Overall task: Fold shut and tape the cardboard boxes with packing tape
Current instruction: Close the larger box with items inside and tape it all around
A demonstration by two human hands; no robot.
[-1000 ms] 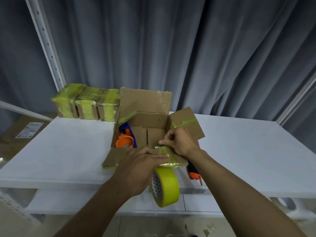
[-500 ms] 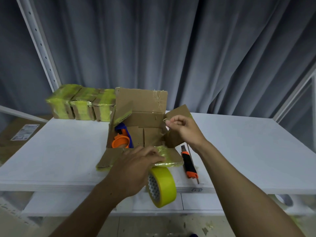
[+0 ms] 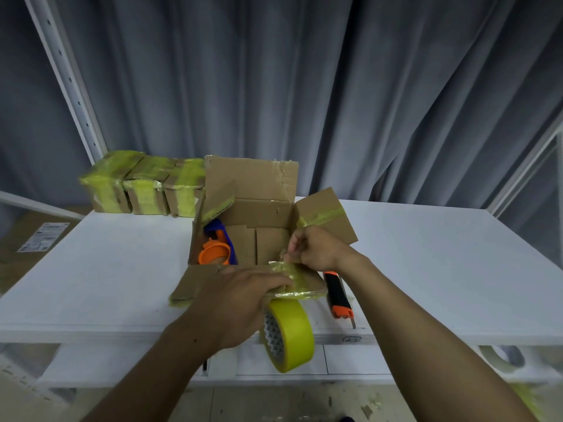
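An open cardboard box stands mid-table with its back flap upright and its right flap spread outward. Inside it lies an orange and blue object. The near flap lies flat toward me, covered in crinkled old yellow tape. My left hand rests across this flap. A yellow tape roll hangs under that hand, past the table edge; the grip on it is hidden. My right hand pinches a bit of the old tape at the flap's right end.
Three boxes wrapped in yellow tape sit in a row at the back left. An orange and black utility knife lies just right of the box on the white table. Another tape roll lies on the lower shelf, right.
My right hand left the near flap, reached up to the right flap, then came back down to pinch tape at the near flap. My left hand stayed put with the roll.
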